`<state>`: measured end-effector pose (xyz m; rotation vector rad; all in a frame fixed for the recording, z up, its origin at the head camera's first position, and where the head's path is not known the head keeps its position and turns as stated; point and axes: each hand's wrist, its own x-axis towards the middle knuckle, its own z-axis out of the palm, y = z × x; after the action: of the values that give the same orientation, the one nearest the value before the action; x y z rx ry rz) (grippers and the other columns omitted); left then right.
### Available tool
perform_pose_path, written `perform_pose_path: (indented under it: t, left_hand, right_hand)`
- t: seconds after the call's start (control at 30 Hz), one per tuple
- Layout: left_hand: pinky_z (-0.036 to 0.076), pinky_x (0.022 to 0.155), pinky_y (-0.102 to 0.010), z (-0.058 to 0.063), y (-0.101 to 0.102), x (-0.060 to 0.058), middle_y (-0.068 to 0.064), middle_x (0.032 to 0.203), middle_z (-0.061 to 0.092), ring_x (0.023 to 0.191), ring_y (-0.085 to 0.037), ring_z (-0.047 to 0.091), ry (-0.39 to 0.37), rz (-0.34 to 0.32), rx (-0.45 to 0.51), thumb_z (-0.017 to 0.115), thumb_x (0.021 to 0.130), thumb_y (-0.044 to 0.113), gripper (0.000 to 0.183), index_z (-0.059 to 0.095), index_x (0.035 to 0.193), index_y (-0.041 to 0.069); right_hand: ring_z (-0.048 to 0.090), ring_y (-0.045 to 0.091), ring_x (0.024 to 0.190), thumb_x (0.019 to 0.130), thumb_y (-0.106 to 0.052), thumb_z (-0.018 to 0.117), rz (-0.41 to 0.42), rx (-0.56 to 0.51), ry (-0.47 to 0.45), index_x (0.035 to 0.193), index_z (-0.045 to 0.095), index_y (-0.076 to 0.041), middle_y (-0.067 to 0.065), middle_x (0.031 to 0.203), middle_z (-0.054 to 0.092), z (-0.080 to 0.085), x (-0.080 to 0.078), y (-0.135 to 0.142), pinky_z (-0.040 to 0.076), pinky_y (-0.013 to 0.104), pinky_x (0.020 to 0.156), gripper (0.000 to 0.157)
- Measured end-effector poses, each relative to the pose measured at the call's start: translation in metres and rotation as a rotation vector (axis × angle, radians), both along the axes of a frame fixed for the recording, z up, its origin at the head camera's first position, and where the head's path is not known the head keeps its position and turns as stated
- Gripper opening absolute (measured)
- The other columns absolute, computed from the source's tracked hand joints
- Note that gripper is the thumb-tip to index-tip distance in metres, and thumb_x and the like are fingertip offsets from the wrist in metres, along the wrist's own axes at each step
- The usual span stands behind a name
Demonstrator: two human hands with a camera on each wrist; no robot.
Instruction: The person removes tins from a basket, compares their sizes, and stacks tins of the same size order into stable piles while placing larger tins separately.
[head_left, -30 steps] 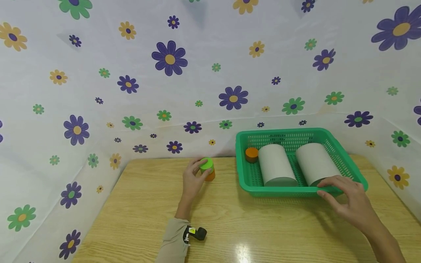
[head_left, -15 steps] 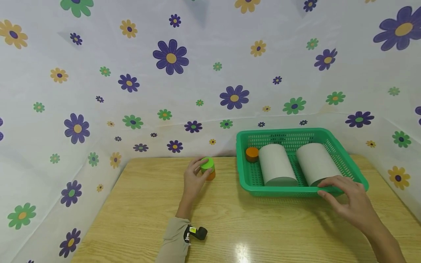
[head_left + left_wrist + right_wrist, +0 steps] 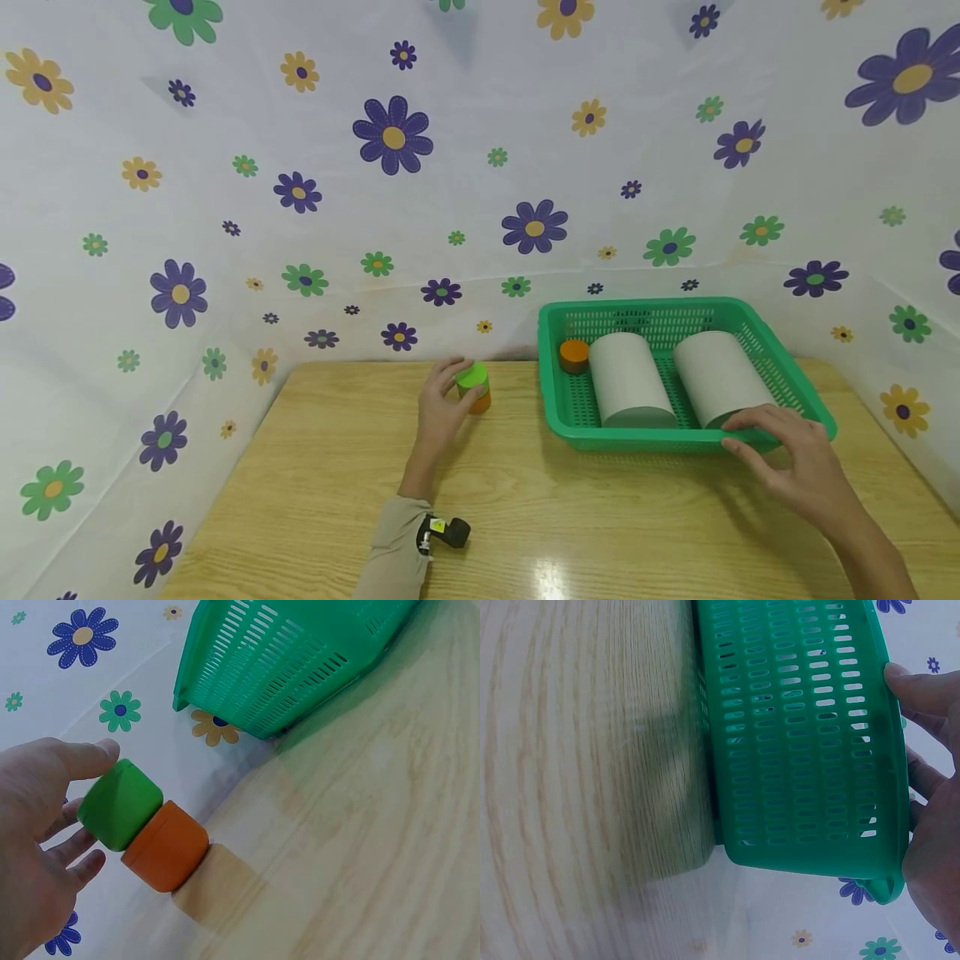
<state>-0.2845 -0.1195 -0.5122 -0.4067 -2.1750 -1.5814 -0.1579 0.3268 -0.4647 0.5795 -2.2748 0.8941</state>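
Observation:
A short green cylinder (image 3: 474, 377) stands on an orange cylinder (image 3: 480, 404) near the table's back edge. Around the green one my left hand (image 3: 439, 412) stays loosely spread; in the left wrist view its thumb is by one edge and the fingertips (image 3: 93, 862) are by the opposite side. To the right, my right hand (image 3: 802, 458) pinches the near rim of the green plastic basket (image 3: 637, 438). Its thumb lies against the rim's outer side in the right wrist view, with the other fingers partly hidden behind the wall.
Inside the basket lie two large white rounded blocks (image 3: 633, 379), side by side, and a small orange cylinder (image 3: 574, 356) in the left back corner. Behind the wooden table (image 3: 337, 450) hangs a white flower-patterned cloth (image 3: 315, 133).
The left fingers have loosened slightly and lifted off the green cylinder, which stays on the orange one. My right hand keeps its place on the basket rim. The head view has shifted a little.

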Motion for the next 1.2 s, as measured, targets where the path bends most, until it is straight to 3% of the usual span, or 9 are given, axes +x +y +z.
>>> perform_pose_path:
  t: [0.23, 0.53, 0.7, 0.93, 1.2]
  left_hand:
    - [0.044, 0.106, -0.061, 0.013, -0.001, 0.003, -0.018, 0.137, 0.059, 0.13, -0.036, 0.053, 0.051, 0.018, -0.06, 0.081, 0.086, 0.005, 0.042, 0.071, 0.127, 0.005]
    - [0.048, 0.101, -0.058, 0.026, -0.002, 0.007, -0.012, 0.133, 0.061, 0.127, -0.029, 0.054, 0.117, 0.049, -0.081, 0.08, 0.088, 0.007, 0.038, 0.072, 0.125, 0.007]
    - [0.047, 0.104, -0.058, 0.029, 0.002, 0.006, -0.017, 0.131, 0.061, 0.126, -0.032, 0.055, 0.135, 0.028, -0.081, 0.08, 0.088, 0.006, 0.034, 0.073, 0.121, 0.004]
    - [0.043, 0.111, -0.048, 0.035, 0.007, 0.01, -0.013, 0.129, 0.062, 0.125, -0.029, 0.056, 0.136, 0.022, -0.096, 0.079, 0.088, 0.003, 0.031, 0.074, 0.119, 0.003]
    - [0.043, 0.111, -0.049, 0.047, 0.015, 0.018, -0.018, 0.129, 0.062, 0.126, -0.029, 0.056, 0.171, -0.049, -0.102, 0.078, 0.09, 0.004, 0.029, 0.074, 0.118, 0.005]
  right_hand:
    - [0.054, -0.008, 0.103, 0.064, 0.015, 0.085, 0.011, -0.001, 0.004, 0.096, 0.074, -0.016, 0.002, 0.095, 0.072, 0.0, 0.0, 0.0, 0.032, 0.014, 0.094, 0.045]
    - [0.05, -0.009, 0.109, 0.067, 0.01, 0.086, -0.062, -0.019, -0.04, 0.097, 0.075, -0.02, -0.008, 0.101, 0.071, -0.003, 0.004, 0.001, 0.025, 0.035, 0.09, 0.043]
    - [0.05, -0.008, 0.108, 0.066, 0.011, 0.086, -0.065, -0.027, -0.027, 0.096, 0.075, -0.019, -0.006, 0.1, 0.071, -0.004, 0.003, 0.002, 0.025, 0.033, 0.088, 0.044]
    - [0.05, -0.009, 0.108, 0.066, 0.012, 0.086, -0.06, -0.028, -0.024, 0.097, 0.075, -0.017, -0.005, 0.099, 0.072, -0.004, 0.003, 0.0, 0.025, 0.031, 0.089, 0.043]
    - [0.049, -0.009, 0.108, 0.066, 0.011, 0.086, -0.057, -0.02, -0.025, 0.096, 0.075, -0.018, -0.003, 0.1, 0.071, -0.005, 0.002, -0.001, 0.025, 0.037, 0.088, 0.044]
